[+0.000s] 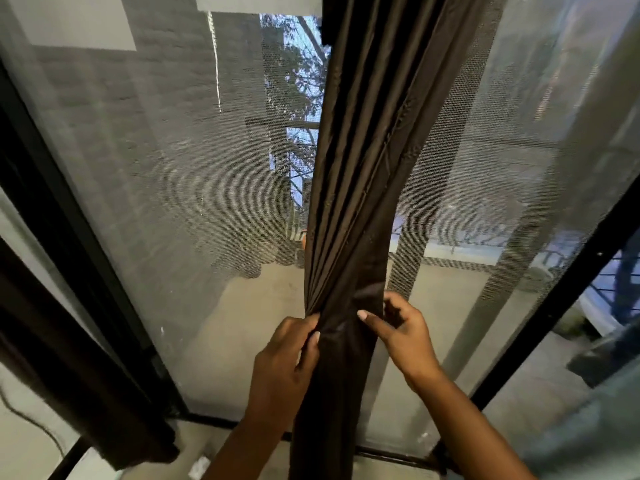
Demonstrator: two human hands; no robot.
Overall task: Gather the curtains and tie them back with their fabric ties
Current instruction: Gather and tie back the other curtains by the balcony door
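Where hands (284,362) (403,332) pinch, curtain (349,209) between

Head-worn view, forward-down, close

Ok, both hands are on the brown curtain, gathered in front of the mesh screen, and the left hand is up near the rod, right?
Not quite. The left hand is low, level with the right hand, both pinching the gathered curtain in front of the screen. The head view shows it.
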